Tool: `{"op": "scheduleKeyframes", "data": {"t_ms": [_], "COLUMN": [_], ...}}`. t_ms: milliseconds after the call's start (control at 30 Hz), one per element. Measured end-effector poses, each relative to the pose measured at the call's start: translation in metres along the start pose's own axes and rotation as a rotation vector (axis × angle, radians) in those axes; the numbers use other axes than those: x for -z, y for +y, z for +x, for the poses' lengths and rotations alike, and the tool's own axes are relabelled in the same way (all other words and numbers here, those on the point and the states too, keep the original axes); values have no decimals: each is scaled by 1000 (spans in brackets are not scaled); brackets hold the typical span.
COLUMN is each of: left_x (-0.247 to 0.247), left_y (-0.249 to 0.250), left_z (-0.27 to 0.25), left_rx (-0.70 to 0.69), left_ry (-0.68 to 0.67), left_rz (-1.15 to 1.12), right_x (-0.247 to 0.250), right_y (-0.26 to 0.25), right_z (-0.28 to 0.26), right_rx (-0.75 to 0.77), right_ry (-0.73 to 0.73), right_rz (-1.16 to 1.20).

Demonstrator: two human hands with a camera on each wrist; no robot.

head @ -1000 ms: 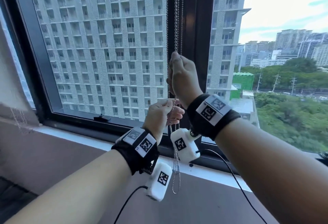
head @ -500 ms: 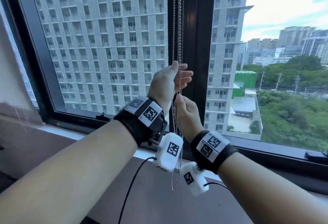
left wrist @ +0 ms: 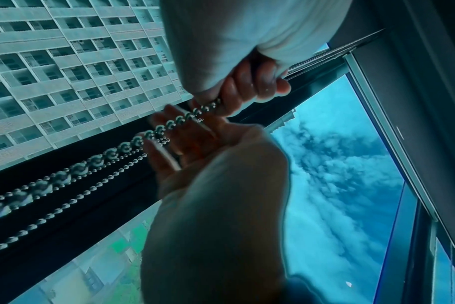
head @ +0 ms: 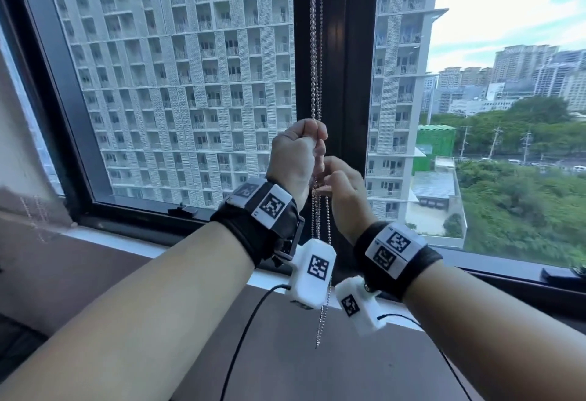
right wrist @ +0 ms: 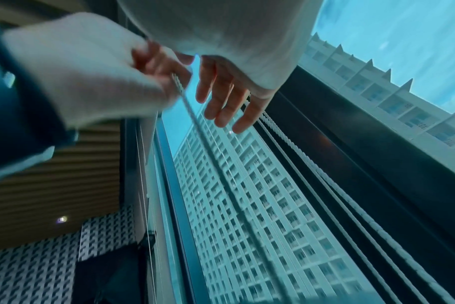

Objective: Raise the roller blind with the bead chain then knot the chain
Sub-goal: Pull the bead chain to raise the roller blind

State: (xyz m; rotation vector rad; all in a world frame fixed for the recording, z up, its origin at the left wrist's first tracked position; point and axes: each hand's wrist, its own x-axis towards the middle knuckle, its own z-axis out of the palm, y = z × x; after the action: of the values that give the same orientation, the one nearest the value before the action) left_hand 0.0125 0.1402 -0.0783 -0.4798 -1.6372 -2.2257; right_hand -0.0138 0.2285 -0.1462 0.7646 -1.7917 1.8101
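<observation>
1. Head view: bead chain (head: 316, 51) hangs in front of the dark window mullion (head: 348, 83); several strands, exact count unclear where they overlap.
2. Chain's top is cut off by the frame edge; the loop's bottom dangles below your wrists.
3. Your left hand (head: 296, 153) is fisted around the chain, above the right.
4. Your right hand (head: 344, 191): fingers loosely extended beside the strands, holding nothing.
5. Left wrist view: roller blind (left wrist: 413, 102) edge only, mostly cropped.
</observation>
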Motion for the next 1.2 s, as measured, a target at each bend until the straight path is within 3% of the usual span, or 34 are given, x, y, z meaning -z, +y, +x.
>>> {"op": "scheduleKeyframes", "data": {"t_ms": [267,433,533,767,967,1200], "left_x": [16,29,32,35,42,34], "left_y": [-17,-38,-49,-48,-51,-21], "left_z": [-17,-30,-37,-45,-39,-13], "left_rx": [54,107,85,141,172,82], "left_ry": [-4,1,-11,-82,-33,9], "left_rz": [38,88,107,66,69,124], "right_x": [-5,-18,-28,-39,-34,-28], "right_y": [-63,-88,-81,-77,-74,-45], "right_z": [52,71,71,65,62,46], "right_rx": [77,-3,-53,6,22,27], "right_ry": [19,-46,-47,45,46,62], "right_rz": [21,124,126,193,195,98]}}
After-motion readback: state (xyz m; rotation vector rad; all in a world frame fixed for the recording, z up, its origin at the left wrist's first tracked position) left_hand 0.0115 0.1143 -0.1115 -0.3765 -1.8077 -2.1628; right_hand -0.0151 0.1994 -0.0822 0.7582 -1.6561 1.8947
